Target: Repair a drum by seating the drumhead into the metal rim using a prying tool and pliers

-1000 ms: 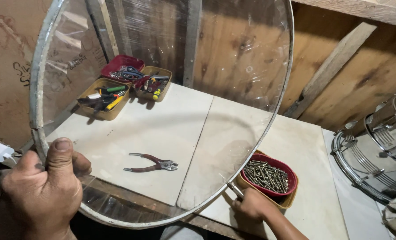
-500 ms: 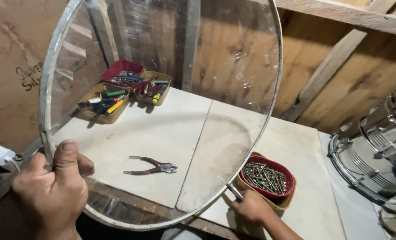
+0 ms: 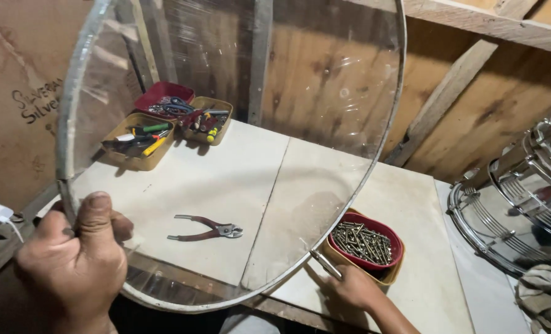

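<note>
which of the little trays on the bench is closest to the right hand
The red bowl of screws, set in a tan tray at the bench's near right edge. The right hand is just in front of it; the other three trays sit far off at the back left.

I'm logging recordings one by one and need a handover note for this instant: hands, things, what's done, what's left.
Left hand: grip closed on the lower-left rim of the clear drumhead, held tilted above the table.
Right hand: at the hoop's lower right edge, holding a thin metal rod against it.
Pliers lie on the table, seen through the film. Red bowl of screws sits by the right hand; trays of tools at the back; a metal drum to the right.
Done: drumhead lifted. Left: it is not yet set down or fitted anywhere.
</note>
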